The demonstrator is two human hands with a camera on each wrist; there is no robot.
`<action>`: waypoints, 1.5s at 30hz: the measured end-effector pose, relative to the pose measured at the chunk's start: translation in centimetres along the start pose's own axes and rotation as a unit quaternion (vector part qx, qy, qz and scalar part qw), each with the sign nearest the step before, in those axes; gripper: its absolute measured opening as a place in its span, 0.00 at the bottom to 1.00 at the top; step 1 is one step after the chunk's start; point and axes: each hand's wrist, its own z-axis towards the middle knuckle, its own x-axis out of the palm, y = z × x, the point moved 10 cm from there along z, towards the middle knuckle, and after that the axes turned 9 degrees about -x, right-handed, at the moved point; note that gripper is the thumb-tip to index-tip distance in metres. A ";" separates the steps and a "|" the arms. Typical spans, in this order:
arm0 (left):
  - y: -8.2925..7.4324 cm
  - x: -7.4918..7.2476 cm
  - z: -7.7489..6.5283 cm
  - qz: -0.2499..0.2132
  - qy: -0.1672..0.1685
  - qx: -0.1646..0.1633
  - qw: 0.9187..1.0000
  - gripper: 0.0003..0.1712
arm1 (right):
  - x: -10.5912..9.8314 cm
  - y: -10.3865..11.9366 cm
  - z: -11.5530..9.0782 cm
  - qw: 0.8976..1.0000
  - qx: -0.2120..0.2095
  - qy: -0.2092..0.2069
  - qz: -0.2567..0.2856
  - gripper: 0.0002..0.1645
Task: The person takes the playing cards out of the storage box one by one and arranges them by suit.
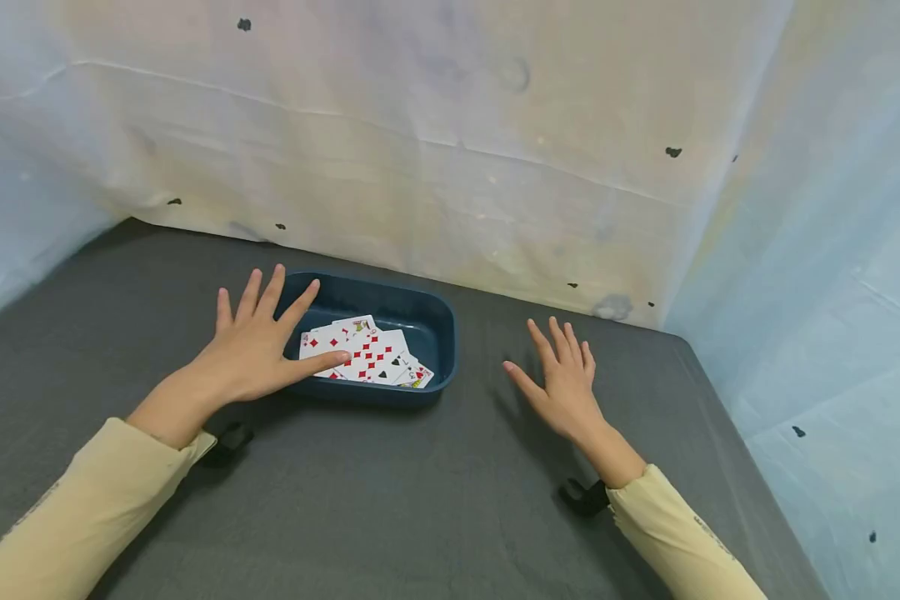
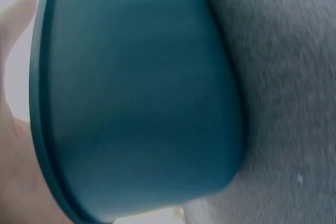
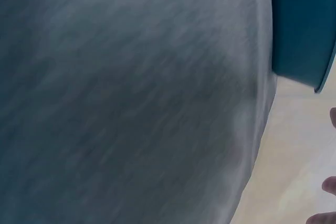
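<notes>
A dark blue rectangular bin (image 1: 437, 333) stands on the grey table, with several playing cards (image 1: 375, 354) lying face up and overlapping inside it. Fingers spread, my left hand (image 1: 251, 354) hovers over the bin's left end, its thumb in front of the cards. In the left wrist view the bin's outer wall (image 2: 142, 93) fills the middle, the hand partly showing beyond its rim. To the right of the bin my right hand (image 1: 562, 387) is held above the table, fingers extended and holding nothing. Only its fingertips (image 3: 328, 184) show in the right wrist view, near the bin.
The grey cloth-covered table (image 1: 435, 508) ends at a pale, dark-spotted curtain (image 1: 420, 167) behind the bin. Another light blue sheet (image 1: 832, 292) hangs along the right side. Black bands (image 1: 585, 497) are worn at both wrists, below the beige sleeves (image 1: 675, 533).
</notes>
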 end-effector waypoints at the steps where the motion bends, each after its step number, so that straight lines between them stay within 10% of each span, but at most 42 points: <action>1: 0.2 -0.1 0.0 0.001 0.003 -0.002 1.000 0.63 | 0.0 0.4 0.2 1.000 -0.004 -0.004 0.007 0.45; 21: 1.8 -0.1 -0.3 -0.018 0.029 -0.001 0.999 0.72 | 0.0 9.4 4.7 0.988 -0.090 -0.051 0.113 0.39; 45: 2.2 0.2 -0.7 -0.081 0.091 -0.016 0.992 0.80 | 4.8 12.9 8.7 0.973 -0.033 0.118 0.194 0.40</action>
